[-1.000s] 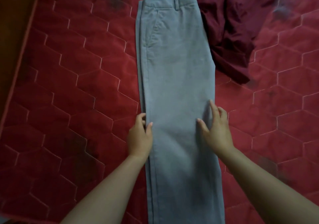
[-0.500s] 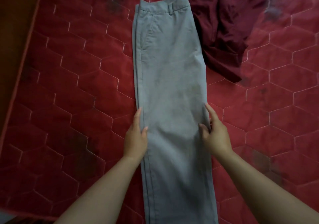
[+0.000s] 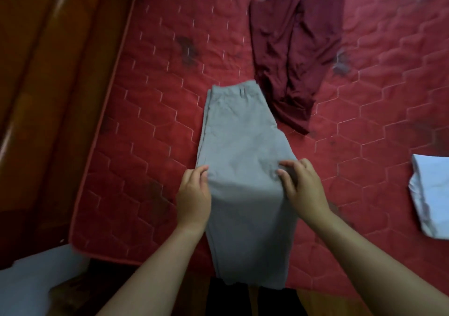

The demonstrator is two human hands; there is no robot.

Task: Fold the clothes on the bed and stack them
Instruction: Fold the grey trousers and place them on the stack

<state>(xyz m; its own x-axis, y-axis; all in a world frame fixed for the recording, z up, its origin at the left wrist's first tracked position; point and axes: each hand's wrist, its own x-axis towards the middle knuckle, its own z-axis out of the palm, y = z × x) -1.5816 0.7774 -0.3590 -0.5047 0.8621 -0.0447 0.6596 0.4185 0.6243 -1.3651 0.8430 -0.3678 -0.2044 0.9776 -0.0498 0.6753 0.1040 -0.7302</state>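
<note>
The bed (image 3: 150, 111) fills most of the view; its red quilted mattress is used as the folding surface. A wooden panel (image 3: 48, 72) is seen along its left side.

The grey trousers (image 3: 243, 140) are laid lengthwise near the middle of the bed, leg on leg. The waistband is turned away from the person and the hems are left hanging over the near edge. Laid out like this, they can be doubled across their length, which is judged to be the step in hand.

The maroon garment (image 3: 296, 48) is left crumpled beyond the waistband. Its lower corner lies just beside the trousers, perhaps touching them, and it is not yet folded. A pale blue garment (image 3: 432, 199) is set well apart at the right edge. It looks already folded, so it is probably where the stack is meant to be built. A pale cloth (image 3: 36, 279) is glimpsed at the lower left, off the mattress; what it is cannot be told.

The trousers are held around mid-length at opposite side edges. The grip of the left hand (image 3: 193, 194) is closed on the left edge, thumb on top. The grip of the right hand (image 3: 303, 189) is closed on the right edge, fingers curled over bunched cloth. Both edges are taken at the same level so that the fold line is kept square.
</note>
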